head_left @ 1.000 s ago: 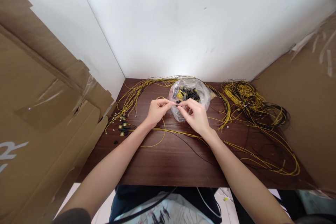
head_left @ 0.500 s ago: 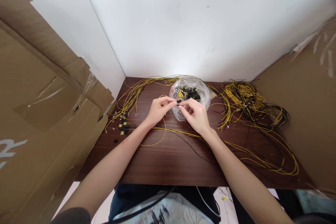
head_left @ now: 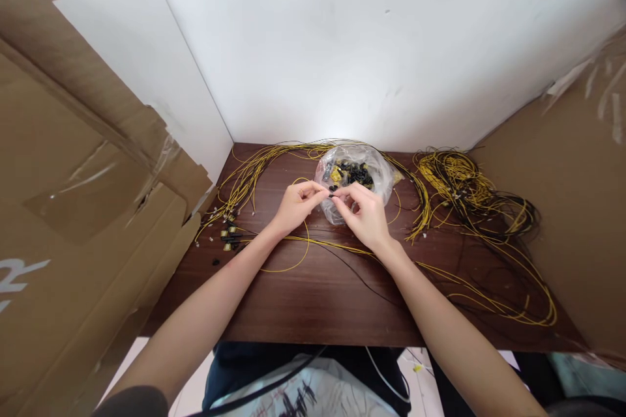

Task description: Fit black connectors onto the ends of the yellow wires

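Over the front of a clear plastic bag (head_left: 338,215), my left hand (head_left: 300,203) and my right hand (head_left: 364,212) meet with thumb and fingers pinched. Between the fingertips is a small black piece (head_left: 332,195), partly hidden, its exact kind too small to make out. A thin yellow wire (head_left: 308,247) loops below my left hand and passes behind it. Beside my right hand another thin yellow wire (head_left: 399,201) curves down to the table. Inside the bag lie black parts (head_left: 360,174) and yellow parts (head_left: 336,175).
Yellow and black wire bundles (head_left: 450,176) lie at the right of the brown table (head_left: 293,313), with more wires (head_left: 254,172) at the back left. Several black and yellow connector-like parts (head_left: 229,234) sit on the left. Cardboard (head_left: 98,176) flanks the table; a white wall (head_left: 366,45) stands behind.
The thin wire beside my right hand has shifted, from stretching out rightward to curving downward. Both hands stay almost in place, fingertips still together.
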`<state>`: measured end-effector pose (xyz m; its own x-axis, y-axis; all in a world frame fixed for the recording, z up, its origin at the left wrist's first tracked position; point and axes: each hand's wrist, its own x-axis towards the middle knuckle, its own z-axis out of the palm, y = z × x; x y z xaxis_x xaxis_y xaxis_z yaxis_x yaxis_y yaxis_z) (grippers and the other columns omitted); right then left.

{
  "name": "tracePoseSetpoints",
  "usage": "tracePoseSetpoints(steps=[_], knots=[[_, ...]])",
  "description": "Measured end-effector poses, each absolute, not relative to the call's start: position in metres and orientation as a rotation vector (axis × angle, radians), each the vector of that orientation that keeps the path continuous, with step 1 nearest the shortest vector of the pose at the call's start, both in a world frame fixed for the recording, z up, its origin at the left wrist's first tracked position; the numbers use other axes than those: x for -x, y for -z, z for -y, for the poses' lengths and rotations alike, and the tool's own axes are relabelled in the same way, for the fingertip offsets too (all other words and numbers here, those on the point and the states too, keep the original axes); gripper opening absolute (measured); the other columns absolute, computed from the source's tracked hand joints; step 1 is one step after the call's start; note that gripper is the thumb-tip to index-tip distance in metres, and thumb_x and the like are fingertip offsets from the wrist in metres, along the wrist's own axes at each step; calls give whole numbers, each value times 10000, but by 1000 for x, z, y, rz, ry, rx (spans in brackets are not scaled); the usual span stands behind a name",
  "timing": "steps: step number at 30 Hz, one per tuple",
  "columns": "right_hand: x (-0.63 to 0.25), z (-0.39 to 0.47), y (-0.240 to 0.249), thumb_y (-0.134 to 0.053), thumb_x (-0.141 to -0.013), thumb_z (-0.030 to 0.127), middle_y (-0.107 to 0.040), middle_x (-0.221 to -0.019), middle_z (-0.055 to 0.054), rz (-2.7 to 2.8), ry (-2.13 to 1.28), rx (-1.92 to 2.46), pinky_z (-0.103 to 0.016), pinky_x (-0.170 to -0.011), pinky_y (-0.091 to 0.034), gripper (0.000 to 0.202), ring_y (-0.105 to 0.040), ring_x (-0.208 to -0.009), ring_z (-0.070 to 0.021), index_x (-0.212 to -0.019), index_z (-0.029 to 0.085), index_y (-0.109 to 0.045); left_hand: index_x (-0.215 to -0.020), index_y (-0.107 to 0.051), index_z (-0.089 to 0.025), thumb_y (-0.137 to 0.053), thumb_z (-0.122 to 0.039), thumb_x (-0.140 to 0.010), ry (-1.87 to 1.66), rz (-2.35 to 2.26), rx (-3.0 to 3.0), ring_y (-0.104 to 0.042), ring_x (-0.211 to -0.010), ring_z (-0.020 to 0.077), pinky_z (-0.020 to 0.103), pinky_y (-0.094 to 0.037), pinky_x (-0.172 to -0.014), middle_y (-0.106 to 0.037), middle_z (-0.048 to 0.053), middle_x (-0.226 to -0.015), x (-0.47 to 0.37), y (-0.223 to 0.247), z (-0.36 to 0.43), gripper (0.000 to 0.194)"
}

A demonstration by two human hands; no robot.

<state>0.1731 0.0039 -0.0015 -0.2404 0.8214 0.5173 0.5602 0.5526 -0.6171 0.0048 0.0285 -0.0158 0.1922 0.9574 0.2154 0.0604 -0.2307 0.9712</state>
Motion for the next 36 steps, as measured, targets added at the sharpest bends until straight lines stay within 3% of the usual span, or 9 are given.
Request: tracePoseSetpoints(steps=[10, 18, 24, 31, 36], knots=[[-175, -5, 2, -544, -848, 238, -593, -768, -21, 1933, -375, 1152, -244, -554, -398, 127, -511, -598, -121, -902, 174, -640, -637, -590, -129, -633, -384, -758, -1207, -1052, -1545, -351, -400, 54, 192, -238, -423, -418, -54, -441, -5, 13, -27, 285], [-175, -5, 0, -539, -846, 215, -586, -758, -18, 1907, -361, 1144, -243, -562, -408, 115, -511, -598, -119, -897, 176, -634, -791, -643, -131, -626, -372, -768, -1163, -1003, -1556, -361, -409, 59, 193, -254, -425, -402, -62, -467, -6, 15, -28, 242], [-173, -4, 1, -538, -849, 235, -592, -763, -19, 1927, -379, 1139, -237, -541, -400, 121, -504, -582, -111, -888, 171, -633, -632, -598, -125, -623, -368, -766, -1215, -1040, -1562, -333, -403, 51, 200, -229, -426, -406, -56, -438, -6, 13, -26, 278], [-176, -6, 1, -536, -845, 237, -589, -761, -19, 1889, -383, 1141, -240, -550, -417, 117, -511, -572, -111, -887, 174, -625, -708, -630, -128, -636, -375, -753, -1273, -1051, -1416, -354, -394, 54, 195, -235, -412, -426, -51, -467, -5, 16, -29, 250], [-174, -5, 1, -536, -845, 213, -585, -757, -19, 1948, -384, 1099, -238, -551, -403, 112, -507, -589, -113, -888, 172, -630, -708, -636, -130, -674, -339, -728, -1179, -1002, -1524, -340, -407, 54, 196, -239, -433, -366, -69, -441, -5, 14, -27, 214]])
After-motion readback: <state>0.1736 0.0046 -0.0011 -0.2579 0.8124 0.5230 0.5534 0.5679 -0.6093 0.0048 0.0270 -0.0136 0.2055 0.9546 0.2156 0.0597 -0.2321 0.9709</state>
